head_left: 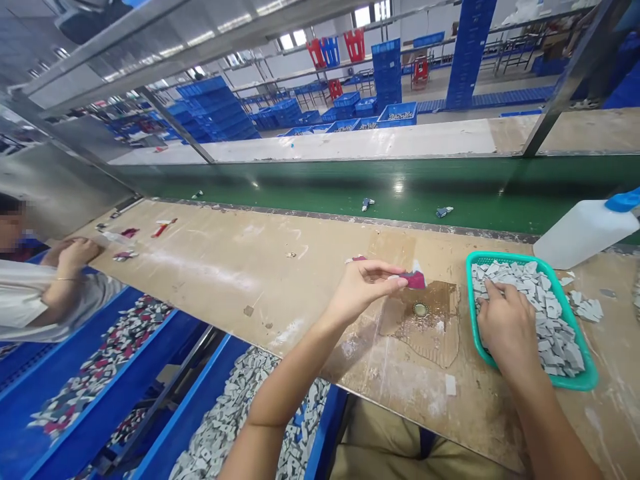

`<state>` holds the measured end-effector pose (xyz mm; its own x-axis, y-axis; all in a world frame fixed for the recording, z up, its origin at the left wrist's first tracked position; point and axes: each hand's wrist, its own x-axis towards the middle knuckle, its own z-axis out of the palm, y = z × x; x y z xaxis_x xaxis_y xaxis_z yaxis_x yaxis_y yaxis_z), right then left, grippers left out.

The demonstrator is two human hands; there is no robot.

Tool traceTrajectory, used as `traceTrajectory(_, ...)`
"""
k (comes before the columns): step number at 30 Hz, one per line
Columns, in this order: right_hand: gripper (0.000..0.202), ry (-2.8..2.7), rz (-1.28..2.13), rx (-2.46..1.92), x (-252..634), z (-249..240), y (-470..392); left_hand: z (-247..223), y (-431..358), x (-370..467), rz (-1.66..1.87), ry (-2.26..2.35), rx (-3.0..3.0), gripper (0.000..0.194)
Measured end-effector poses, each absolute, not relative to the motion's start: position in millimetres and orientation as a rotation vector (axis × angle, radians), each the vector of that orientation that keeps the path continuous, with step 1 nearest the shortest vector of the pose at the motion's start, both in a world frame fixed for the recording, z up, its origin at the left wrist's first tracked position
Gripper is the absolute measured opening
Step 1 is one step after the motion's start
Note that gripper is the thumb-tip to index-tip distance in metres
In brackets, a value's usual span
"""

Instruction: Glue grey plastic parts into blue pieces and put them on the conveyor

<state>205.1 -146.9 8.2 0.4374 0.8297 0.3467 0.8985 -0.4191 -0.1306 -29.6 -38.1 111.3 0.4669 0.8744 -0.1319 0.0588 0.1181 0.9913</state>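
Observation:
My left hand (361,288) is raised over the bench, thumb and fingers pinched on a small maroon plastic part (415,279) with a whitish piece at its top. Another bit of maroon shows behind the knuckles. My right hand (507,323) reaches into a teal basket (590,373) of small grey plastic pieces (555,333). Its fingers are curled down among the pieces, and whatever they pinch is hidden. Below my left hand, a round metal cap (421,309) lies on a torn, wet-looking brown cardboard patch (445,343).
A white bottle with a blue cap (580,233) leans behind the basket. Beyond the bench runs a green conveyor belt (310,190) with several small parts. Blue bins (193,400) of pieces stand below the bench edge. A co-worker's hands (75,257) are at the far left.

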Motion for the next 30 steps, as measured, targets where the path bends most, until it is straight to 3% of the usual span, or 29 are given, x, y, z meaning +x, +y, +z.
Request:
traceTrajectory(5, 0.040, -1.477, -0.349, -2.372, 204.3, 9.3, -146.4, 129.2, -57.0, -31.0, 0.650, 0.819, 1.248, 0.027)
traceTrajectory(17, 0.047, -1.359, -0.252, -2.243, 214.2, -1.1, -143.4, 134.4, -67.4, -37.1, 0.579, 0.734, 1.184, 0.028)
traceTrajectory(21, 0.046, -1.348, -0.247, -2.182, 218.0, 1.4, -142.1, 128.3, -69.8, -50.6, 0.612, 0.917, 1.386, 0.030)
traceTrajectory(24, 0.044, -1.330, -0.246, -2.111, 218.4, 3.2, -142.0, 107.5, -63.5, -68.0, 0.647, 1.219, 1.573, 0.020)
traceTrajectory(30, 0.043, -1.340, -0.207, -2.133, 218.8, -2.1, -142.2, 67.0, -36.7, -101.1, 0.436, 1.571, 1.689, 0.018)
